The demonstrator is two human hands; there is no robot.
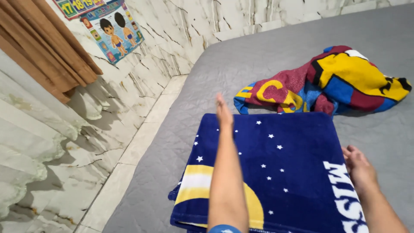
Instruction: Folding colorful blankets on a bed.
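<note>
A dark blue towel (289,164) with white stars and a yellow crescent lies folded flat on the grey bed (241,64). My left hand (224,113) stretches forward with straight fingers, edge-on, resting at the towel's far left corner. Over the towel's right edge, beside large white letters, my right hand (359,166) hovers with loosely curled fingers and holds nothing. A crumpled towel (340,82) in red, yellow and blue lies beyond the folded one, apart from both hands.
The bed's left edge runs beside a strip of pale floor tiles (142,138) and a marbled wall (56,146). A colourful poster (110,28) and a brown curtain (39,47) hang at upper left.
</note>
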